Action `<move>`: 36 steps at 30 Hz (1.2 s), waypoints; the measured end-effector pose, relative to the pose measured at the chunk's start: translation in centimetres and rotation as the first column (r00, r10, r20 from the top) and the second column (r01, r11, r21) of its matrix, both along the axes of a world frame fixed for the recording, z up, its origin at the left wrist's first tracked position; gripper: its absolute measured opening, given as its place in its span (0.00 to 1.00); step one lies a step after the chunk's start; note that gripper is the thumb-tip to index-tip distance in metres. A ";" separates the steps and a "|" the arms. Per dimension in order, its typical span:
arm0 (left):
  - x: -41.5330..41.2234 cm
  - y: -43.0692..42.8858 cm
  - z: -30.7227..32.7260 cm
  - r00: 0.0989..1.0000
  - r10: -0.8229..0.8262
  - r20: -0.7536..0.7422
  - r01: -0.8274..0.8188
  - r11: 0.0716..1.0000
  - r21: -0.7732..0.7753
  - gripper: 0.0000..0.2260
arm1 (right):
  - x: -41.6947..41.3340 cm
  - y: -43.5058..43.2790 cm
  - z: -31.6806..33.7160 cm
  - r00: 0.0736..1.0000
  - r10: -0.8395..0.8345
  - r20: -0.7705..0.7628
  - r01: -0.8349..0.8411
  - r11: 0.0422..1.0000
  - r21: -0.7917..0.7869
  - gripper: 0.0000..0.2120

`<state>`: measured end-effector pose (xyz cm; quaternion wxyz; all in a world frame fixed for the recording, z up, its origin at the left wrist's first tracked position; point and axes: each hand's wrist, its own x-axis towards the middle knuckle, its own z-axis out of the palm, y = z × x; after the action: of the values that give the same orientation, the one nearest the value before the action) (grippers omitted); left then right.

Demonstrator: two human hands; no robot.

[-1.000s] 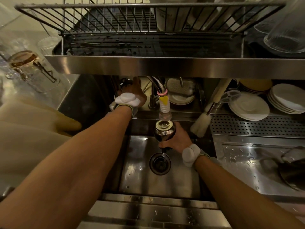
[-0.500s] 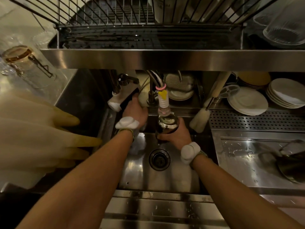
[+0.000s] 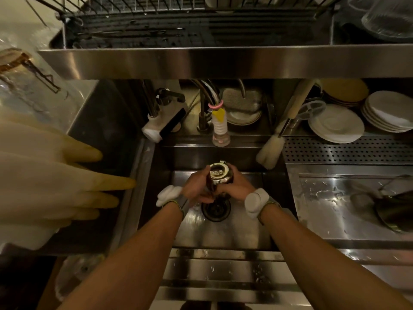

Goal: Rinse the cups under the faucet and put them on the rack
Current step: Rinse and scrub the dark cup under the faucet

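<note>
The metal cup (image 3: 220, 174) was low in the sink (image 3: 223, 231), above the drain (image 3: 218, 212) and well below the faucet nozzle (image 3: 220, 130). Both hands were clamped on it, the left hand (image 3: 195, 190) curled round its left side and the right hand (image 3: 238, 187) round its right. Only its shiny top and upper wall showed; the base was hidden. Whether water ran could not be told. The hands covered the drain's far edge. A brush (image 3: 270, 151) leaned at the sink's back right corner. The rack (image 3: 178, 25) overhead was cut off by the top edge. Blurred rubber gloves (image 3: 55, 175) loomed at left, and a dark pot (image 3: 393, 211) was cut by the right edge.
</note>
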<state>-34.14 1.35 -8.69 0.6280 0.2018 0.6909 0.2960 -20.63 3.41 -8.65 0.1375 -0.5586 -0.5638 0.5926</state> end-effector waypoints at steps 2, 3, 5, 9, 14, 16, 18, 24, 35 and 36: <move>0.4 -0.1 0.2 0.992 0.081 0.100 -0.086 0.995 0.046 0.16 | 0.0 0.2 0.7 0.999 -0.043 -0.029 0.040 0.995 -0.093 0.37; 0.6 0.1 0.6 0.984 0.117 0.131 -0.130 0.987 0.093 0.12 | -0.2 0.3 1.2 0.994 -0.092 -0.050 0.084 0.986 -0.147 0.34; 0.9 0.5 1.2 0.976 0.162 0.143 -0.186 0.967 0.174 0.12 | -1.0 0.8 1.8 0.959 -0.257 -0.118 0.224 0.945 -0.239 0.28; 1.6 0.7 1.5 0.985 0.170 0.008 -0.169 0.973 0.156 0.18 | -2.3 1.2 1.1 0.896 -0.397 -0.199 0.361 0.912 -0.195 0.18; 1.7 -0.5 0.6 0.999 0.037 -0.011 -0.036 0.998 0.050 0.34 | -2.1 0.4 0.2 0.925 -0.365 -0.105 0.341 0.920 -0.193 0.24; 1.9 0.3 0.7 0.992 0.125 0.026 -0.128 0.980 0.153 0.36 | -2.0 0.8 1.1 0.914 -0.370 -0.166 0.359 0.928 -0.097 0.22; 2.3 0.6 1.7 0.991 0.133 -0.023 -0.121 0.947 0.297 0.27 | -2.1 0.9 1.5 0.899 -0.374 -0.228 0.383 0.924 -0.006 0.18; 2.0 -0.7 1.6 0.995 -0.102 0.020 0.101 0.993 0.052 0.31 | -2.1 -0.9 0.6 0.951 -0.304 -0.057 0.275 0.916 -0.292 0.27; 2.5 -1.3 2.3 0.994 -0.099 0.057 0.101 0.994 -0.042 0.28 | -2.2 -1.5 1.5 0.945 -0.325 -0.044 0.294 0.899 -0.325 0.23; 2.5 -0.6 2.7 0.996 -0.060 0.063 0.059 0.998 0.016 0.26 | -2.3 -1.0 1.6 0.932 -0.354 -0.073 0.324 0.909 -0.263 0.23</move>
<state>-31.64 0.76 -5.95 0.6569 0.2171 0.6621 0.2882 -22.92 2.36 -7.10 0.2014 -0.6243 -0.3706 0.6575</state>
